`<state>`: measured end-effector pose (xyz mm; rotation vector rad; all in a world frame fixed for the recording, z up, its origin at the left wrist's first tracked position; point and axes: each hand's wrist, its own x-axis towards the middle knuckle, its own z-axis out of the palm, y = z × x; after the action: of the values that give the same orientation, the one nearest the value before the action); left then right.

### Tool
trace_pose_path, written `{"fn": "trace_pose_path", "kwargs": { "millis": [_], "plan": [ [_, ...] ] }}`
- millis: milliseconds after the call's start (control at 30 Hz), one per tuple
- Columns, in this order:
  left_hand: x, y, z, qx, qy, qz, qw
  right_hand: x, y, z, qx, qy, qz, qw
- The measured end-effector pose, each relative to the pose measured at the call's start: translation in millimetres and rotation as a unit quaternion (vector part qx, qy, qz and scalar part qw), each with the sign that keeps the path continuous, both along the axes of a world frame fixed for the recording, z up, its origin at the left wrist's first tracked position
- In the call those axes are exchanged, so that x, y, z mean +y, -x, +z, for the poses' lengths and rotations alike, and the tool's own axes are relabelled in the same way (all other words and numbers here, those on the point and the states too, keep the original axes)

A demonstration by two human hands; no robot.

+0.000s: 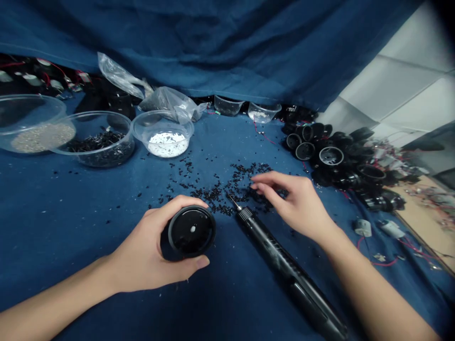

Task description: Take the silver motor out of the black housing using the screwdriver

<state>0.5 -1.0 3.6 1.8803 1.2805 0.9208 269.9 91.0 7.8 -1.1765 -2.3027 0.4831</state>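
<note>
Head view, from the left: a tub of pale grains (7, 142), a tub of black pieces (103, 158) and a tub of white pieces (142, 142) stand towards the back of the blue-covered worktop (71, 199); nearer, the left hand (142, 255) is wrapped round a black round housing (183, 239), thumb along its lower side and fingers over the top, with the flat end and its small white centre spot (193, 229) facing the camera. Tiny black parts (211, 195), perhaps screws, though too small to be sure, lie scattered beyond it; a black pen-shaped driver (284, 265) rests slantwise between the hands, its thin bit pointing into them. The right hand (302, 203) is at their right side, thumb and forefinger curved close together; whether anything is pinched there I cannot tell. The work in hand looks like fingering loose parts while the housing is held; lifting just one would call for a fine, light pinch. Farther right are piled black housings (330, 156); nearer, two small motors (363, 227) with red wires.
</note>
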Motion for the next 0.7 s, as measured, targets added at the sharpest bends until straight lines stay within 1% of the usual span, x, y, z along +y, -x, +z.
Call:
{"fn": "trace_pose_path", "kwargs": {
  "millis": [33,100,133,200,267,333,433,467,533,633,700],
  "plan": [
    [-0.2,0.0,0.1,-0.007,0.002,0.0,1.0,-9.2,-10.3,0.9,-0.035,-0.025,0.013,0.999],
    [-0.3,0.1,0.1,-0.018,0.007,-0.004,1.0,-31.4,-28.6,-0.1,-0.148,-0.072,0.079,0.983],
    [-0.3,0.1,0.1,-0.02,0.011,-0.006,1.0,-43.0,-35.6,-1.1,-0.212,-0.098,0.107,0.966],
    [-0.1,-0.1,0.4,-0.016,0.021,-0.013,1.0,-63.2,-43.7,-2.8,-0.29,-0.163,0.175,0.926],
    [0.3,-0.6,1.1,-0.007,0.026,-0.016,1.0,-75.3,-44.6,-2.6,-0.318,-0.232,0.239,0.888],
    [0.5,-0.9,2.2,0.003,0.021,-0.016,1.0,-77.7,-41.2,-0.8,-0.317,-0.283,0.292,0.857],
    [0.8,-0.4,4.4,0.013,0.004,-0.009,1.0,-70.8,-35.9,2.9,-0.296,-0.319,0.347,0.831],
    [0.9,-0.1,5.1,0.012,-0.003,-0.006,1.0,-68.3,-35.1,3.4,-0.287,-0.326,0.352,0.829],
    [1.2,0.5,6.2,0.006,-0.02,0.007,1.0,-66.1,-34.9,2.2,-0.266,-0.334,0.332,0.841],
    [0.8,0.4,7.0,0.001,-0.036,0.041,0.999,-69.8,-36.9,-3.4,-0.216,-0.329,0.264,0.881],
    [-0.1,0.0,7.2,-0.002,-0.037,0.056,0.998,-74.2,-38.2,-4.5,-0.151,-0.324,0.208,0.911]
  ]
}}
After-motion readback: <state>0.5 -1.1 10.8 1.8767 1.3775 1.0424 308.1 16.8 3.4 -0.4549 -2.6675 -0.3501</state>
